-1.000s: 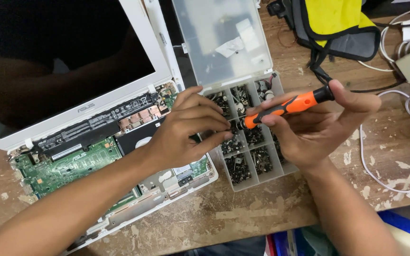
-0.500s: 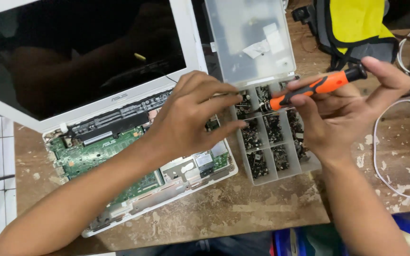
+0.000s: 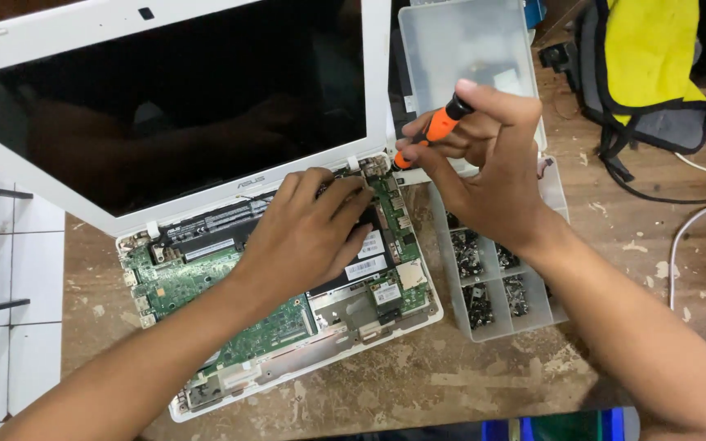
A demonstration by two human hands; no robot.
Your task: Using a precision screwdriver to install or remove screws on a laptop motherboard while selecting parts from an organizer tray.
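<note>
A white laptop (image 3: 206, 106) stands open with its dark screen up and its base uncovered, showing a green circuit board (image 3: 181, 282). My left hand (image 3: 312, 233) rests palm down on the board near the hinge, fingertips pressed together at the top right corner. My right hand (image 3: 484, 159) grips an orange and black screwdriver (image 3: 435, 131), tip pointing down toward that same corner beside my left fingertips. Whether my left fingers pinch a screw is hidden.
A clear compartment box (image 3: 492, 286) holding several dark screws lies right of the laptop, its lid (image 3: 467, 49) raised. A yellow and grey bag (image 3: 647, 73) and white cables (image 3: 696, 229) sit at the right. The wooden table (image 3: 467, 376) ends at a tiled floor on the left.
Both hands moved left from the screw box onto the laptop's board. The screwdriver swung from lying sideways over the box to pointing down at the board's top right corner.
</note>
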